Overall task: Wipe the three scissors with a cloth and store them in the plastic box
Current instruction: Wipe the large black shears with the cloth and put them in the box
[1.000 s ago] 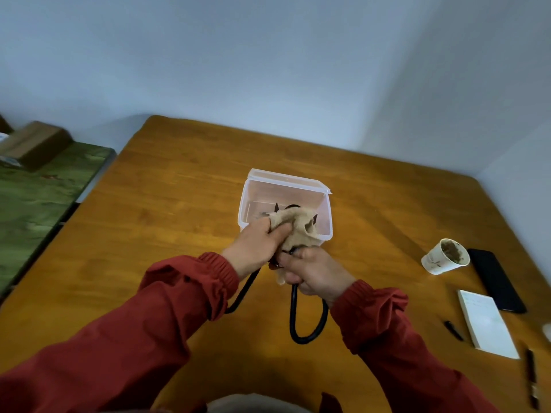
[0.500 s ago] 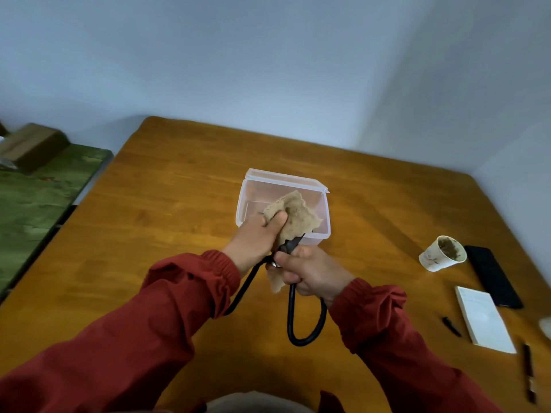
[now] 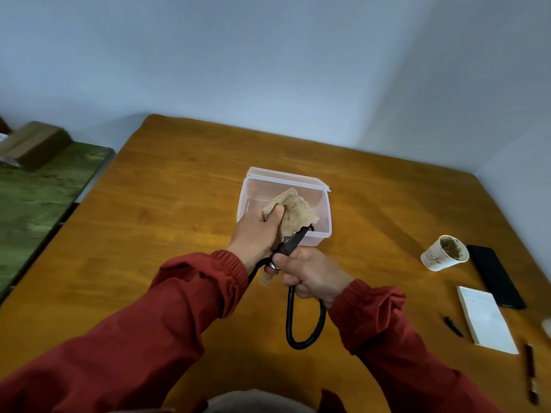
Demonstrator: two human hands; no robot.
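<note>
**Cloth slides farther up the scissor blade**

Since half a second ago, the left hand [image 3: 257,231] has carried the tan cloth [image 3: 295,211] up and away from the right hand [image 3: 311,274], leaving a stretch of dark blade bare between the two. The box and the items at the right have kept their places on the table.

The left hand pinches the cloth, thumb on top and fingers curled beneath, wrapped round the upper part of the blade. The right hand is closed round the black scissors [image 3: 293,245] near the pivot, with one long handle loop hanging below the fist and the other running off under the left wrist. The scissors are held in the air, tilted up and away from the person, just in front of the clear plastic box [image 3: 324,204]. The box stands open on the wooden table [image 3: 179,222], its lid swung back on the far side; the cloth hides most of its inside.

Well to the right lie a stained paper cup [image 3: 444,254] on its side, a black phone [image 3: 495,278], a white notepad [image 3: 486,318], a pen cap [image 3: 453,326] and a pen [image 3: 531,374]. Both arms wear red sleeves [image 3: 167,323].
</note>
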